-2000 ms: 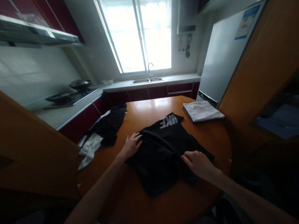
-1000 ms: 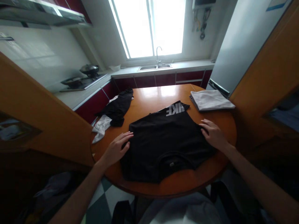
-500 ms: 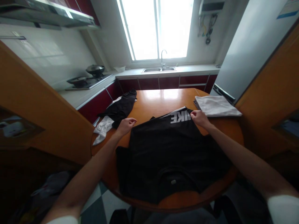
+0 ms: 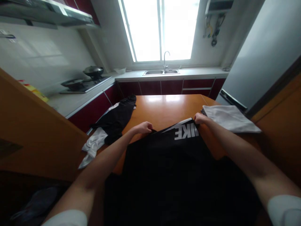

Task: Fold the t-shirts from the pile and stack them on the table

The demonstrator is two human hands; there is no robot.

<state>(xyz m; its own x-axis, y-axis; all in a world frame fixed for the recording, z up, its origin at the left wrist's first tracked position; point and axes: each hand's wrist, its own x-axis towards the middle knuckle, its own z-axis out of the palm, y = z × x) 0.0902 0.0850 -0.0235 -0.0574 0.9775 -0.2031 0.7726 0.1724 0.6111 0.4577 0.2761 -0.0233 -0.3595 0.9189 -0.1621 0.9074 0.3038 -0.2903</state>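
A black T-shirt (image 4: 164, 169) with large white letters lies spread over the near part of the table, its lower part running out of the bottom of the picture. At its far edge, my left hand (image 4: 144, 127) is closed in a pinch on a bit of dark cloth. My right hand (image 4: 200, 118) grips the far right corner, beside the white lettering (image 4: 187, 131). Between the two hands the far edge runs at a slant. The fingertips of both hands are partly hidden.
Crumpled black and white clothes (image 4: 121, 117) lie at the table's left. Folded white cloth (image 4: 229, 117) sits at the right. Behind the wooden table (image 4: 162, 106) are a counter with a sink (image 4: 161, 72), a stove (image 4: 88, 84) and a fridge (image 4: 261, 56).
My left hand has moved right along the far edge and now pinches the cloth there. The right hand keeps its corner. The shirt fills more of the near view, and its collar no longer shows.
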